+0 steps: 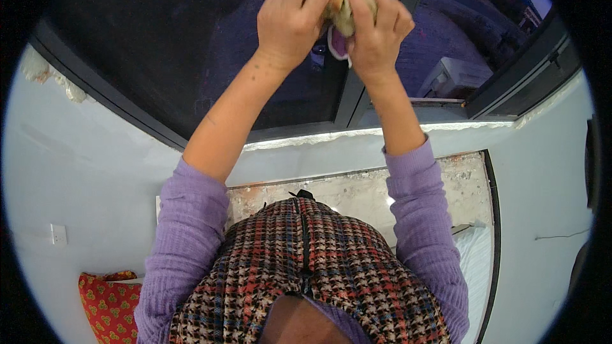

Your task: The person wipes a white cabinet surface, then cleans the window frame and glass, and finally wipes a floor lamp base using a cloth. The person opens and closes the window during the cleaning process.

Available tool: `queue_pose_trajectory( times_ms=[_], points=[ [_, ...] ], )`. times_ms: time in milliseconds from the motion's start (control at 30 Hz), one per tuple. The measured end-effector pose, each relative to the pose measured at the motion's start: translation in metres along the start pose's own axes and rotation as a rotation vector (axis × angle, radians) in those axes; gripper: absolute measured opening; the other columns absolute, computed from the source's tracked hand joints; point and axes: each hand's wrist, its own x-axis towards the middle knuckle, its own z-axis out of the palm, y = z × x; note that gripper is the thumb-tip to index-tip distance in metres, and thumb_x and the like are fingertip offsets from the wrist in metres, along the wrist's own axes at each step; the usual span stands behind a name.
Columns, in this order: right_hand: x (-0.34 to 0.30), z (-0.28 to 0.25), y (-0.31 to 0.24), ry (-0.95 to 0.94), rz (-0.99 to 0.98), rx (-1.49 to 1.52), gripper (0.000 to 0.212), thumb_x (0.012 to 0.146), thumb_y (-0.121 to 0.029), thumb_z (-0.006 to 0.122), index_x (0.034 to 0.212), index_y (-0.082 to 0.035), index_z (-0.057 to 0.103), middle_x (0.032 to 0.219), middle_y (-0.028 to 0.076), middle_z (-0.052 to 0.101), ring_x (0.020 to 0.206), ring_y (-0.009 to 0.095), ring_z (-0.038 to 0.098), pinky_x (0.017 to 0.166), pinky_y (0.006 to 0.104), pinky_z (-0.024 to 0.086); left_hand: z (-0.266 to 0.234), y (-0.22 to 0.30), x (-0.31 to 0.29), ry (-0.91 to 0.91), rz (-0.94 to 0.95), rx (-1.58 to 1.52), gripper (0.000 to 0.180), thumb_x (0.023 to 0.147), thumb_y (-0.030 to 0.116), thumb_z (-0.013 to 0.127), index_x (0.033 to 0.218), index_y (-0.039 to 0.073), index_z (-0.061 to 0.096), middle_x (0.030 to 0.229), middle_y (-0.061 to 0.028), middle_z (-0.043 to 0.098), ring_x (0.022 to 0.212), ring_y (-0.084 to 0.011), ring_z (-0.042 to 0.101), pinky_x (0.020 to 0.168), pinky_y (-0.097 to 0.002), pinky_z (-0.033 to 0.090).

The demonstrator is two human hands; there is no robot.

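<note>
Both my arms reach up in front of a dark-framed window (pixel 352 99). Between my hands is a bunched, pale yellow-green cloth (pixel 345 20), creased and gathered tight. A purple piece with a white edge (pixel 338 46) hangs under it beside my right hand; I cannot tell whether it belongs to the cloth. My left hand (pixel 290 22) grips the cloth from the left, fingers curled over its top. My right hand (pixel 380 35) closes on its right side, thumb pressed in near the middle. The fingertips are partly hidden in the folds.
A rough, white-edged sill (pixel 319 138) runs below the window. On the right, a sash (pixel 529 83) with a handle stands at an angle. Past the glass is a white boxy unit (pixel 460 78). A red patterned cushion (pixel 111 306) is at lower left, near a wall socket (pixel 58 235).
</note>
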Motion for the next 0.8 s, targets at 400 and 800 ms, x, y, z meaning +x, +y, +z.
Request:
queue_pose_trajectory(
  times_ms=[400, 800],
  points=[
    [-0.247, -0.009, -0.048, -0.485, 0.073, 0.154, 0.052, 0.08, -0.01, 0.064, 0.131, -0.019, 0.057, 0.13, 0.015, 0.05, 0.115, 0.035, 0.049, 0.095, 0.05, 0.038, 0.001, 0.051, -0.232, -0.615, -0.041, -0.088, 0.022, 0.083, 0.016, 0.063, 0.104, 0.01, 0.062, 0.109, -0.0096, 0.062, 0.088, -0.022, 0.064, 0.071, -0.0353, 0.044],
    [-0.045, 0.006, -0.053, -0.15, 0.054, 0.254, 0.056, 0.075, -0.007, 0.067, 0.13, -0.013, 0.06, 0.128, 0.012, 0.055, 0.114, 0.033, 0.051, 0.096, 0.0472, 0.038, -0.037, -0.018, -0.074, -0.259, -0.015, 0.087, 0.032, 0.081, 0.015, 0.066, 0.113, 0.012, 0.065, 0.11, -0.007, 0.063, 0.089, -0.0208, 0.063, 0.072, -0.0355, 0.044]
  ],
)
